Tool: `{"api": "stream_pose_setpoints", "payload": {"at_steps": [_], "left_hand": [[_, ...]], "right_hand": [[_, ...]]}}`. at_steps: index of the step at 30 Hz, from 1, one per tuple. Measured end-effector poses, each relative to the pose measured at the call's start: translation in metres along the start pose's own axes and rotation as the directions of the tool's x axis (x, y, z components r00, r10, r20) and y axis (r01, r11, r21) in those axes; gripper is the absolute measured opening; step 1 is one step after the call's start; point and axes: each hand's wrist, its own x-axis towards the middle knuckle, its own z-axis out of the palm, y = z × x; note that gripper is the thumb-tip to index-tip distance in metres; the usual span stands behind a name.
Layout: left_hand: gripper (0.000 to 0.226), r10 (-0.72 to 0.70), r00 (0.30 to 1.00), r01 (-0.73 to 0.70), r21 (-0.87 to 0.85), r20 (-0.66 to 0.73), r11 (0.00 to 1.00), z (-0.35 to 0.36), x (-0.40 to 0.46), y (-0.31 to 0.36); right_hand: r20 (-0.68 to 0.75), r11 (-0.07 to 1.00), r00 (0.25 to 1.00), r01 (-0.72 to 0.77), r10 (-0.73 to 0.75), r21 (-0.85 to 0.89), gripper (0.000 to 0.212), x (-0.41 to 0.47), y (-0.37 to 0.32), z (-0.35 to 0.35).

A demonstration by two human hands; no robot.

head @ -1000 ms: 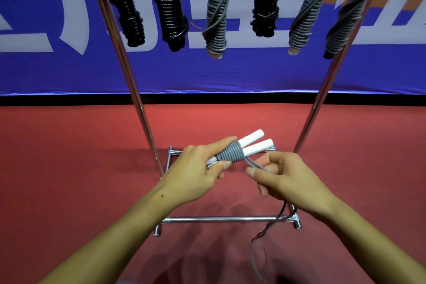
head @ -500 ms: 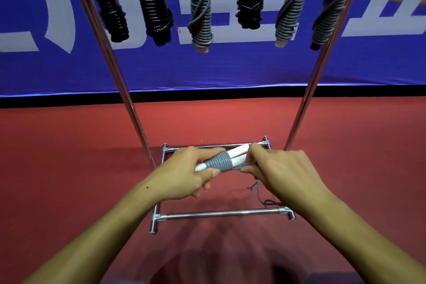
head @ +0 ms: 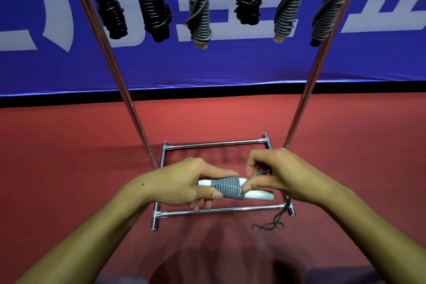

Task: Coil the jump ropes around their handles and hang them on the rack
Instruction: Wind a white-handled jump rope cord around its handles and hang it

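My left hand (head: 182,183) grips a pair of white handles (head: 259,195) held side by side, with grey rope coils (head: 228,187) wound around their middle. My right hand (head: 280,174) pinches the grey rope right at the end of the coils. The loose rope tail (head: 277,221) drops from under my right hand to the red floor. Several coiled ropes hang above from the metal rack (head: 119,80), some black (head: 149,0), some grey (head: 200,11).
The rack's base frame (head: 219,210) lies on the red floor directly under my hands, its two slanted poles rising left and right (head: 306,90). A blue banner wall (head: 230,62) stands behind the rack.
The coil band on the handles has grown wider. My right hand circled the handles with the rope, and the handles now lie more level. The view dipped downward.
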Motion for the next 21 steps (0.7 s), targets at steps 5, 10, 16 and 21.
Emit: {"api": "stream_pose_setpoints", "payload": {"at_steps": [5, 10, 16, 21], "left_hand": [[0.056, 0.006, 0.995, 0.006, -0.119, 0.102, 0.993, -0.004, -0.009, 0.005], [0.045, -0.037, 0.998, 0.045, -0.143, 0.056, 0.989, -0.004, -0.013, 0.001], [0.024, 0.040, 0.992, -0.022, -0.153, 0.121, 0.988, -0.008, -0.018, 0.009], [0.025, 0.103, 0.982, -0.058, -0.263, 0.158, 0.963, -0.012, -0.023, 0.014]], "right_hand": [[0.051, 0.986, 0.997, 0.055, -0.063, 0.155, 0.031, 0.000, -0.005, 0.002], [0.065, 0.953, 0.998, 0.000, -0.021, 0.304, 0.030, 0.000, -0.012, -0.001], [0.158, 0.912, 0.987, -0.034, -0.034, 0.409, 0.039, 0.003, -0.011, -0.001], [0.193, 0.847, 0.979, -0.053, -0.059, 0.529, 0.056, 0.004, -0.013, 0.002]]}}
